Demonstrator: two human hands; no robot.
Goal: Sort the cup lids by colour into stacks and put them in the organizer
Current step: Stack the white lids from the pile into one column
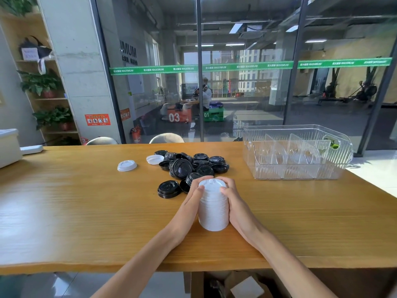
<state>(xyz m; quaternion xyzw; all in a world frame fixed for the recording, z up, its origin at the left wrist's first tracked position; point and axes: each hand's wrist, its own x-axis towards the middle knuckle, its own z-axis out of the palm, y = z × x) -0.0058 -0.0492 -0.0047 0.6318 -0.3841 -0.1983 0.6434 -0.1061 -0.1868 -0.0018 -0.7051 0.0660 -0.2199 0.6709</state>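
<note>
A tall stack of white lids (pixel 213 208) stands on the wooden table (pixel 86 201) in front of me. My left hand (pixel 192 200) grips its left side and my right hand (pixel 233 201) grips its right side, thumbs near the top lid. Just beyond lies a loose heap of black lids (pixel 189 166), with one black lid (pixel 168 188) apart at the near left. Two single white lids (pixel 127 165) (pixel 154 159) lie left of the heap. The clear plastic organizer (pixel 257 168) with upright dividers sits at the back right.
A white box (pixel 8 147) stands at the table's far left edge. Two chair backs (pixel 166 138) show behind the table, in front of a glass wall. The table's right edge runs close past the organizer.
</note>
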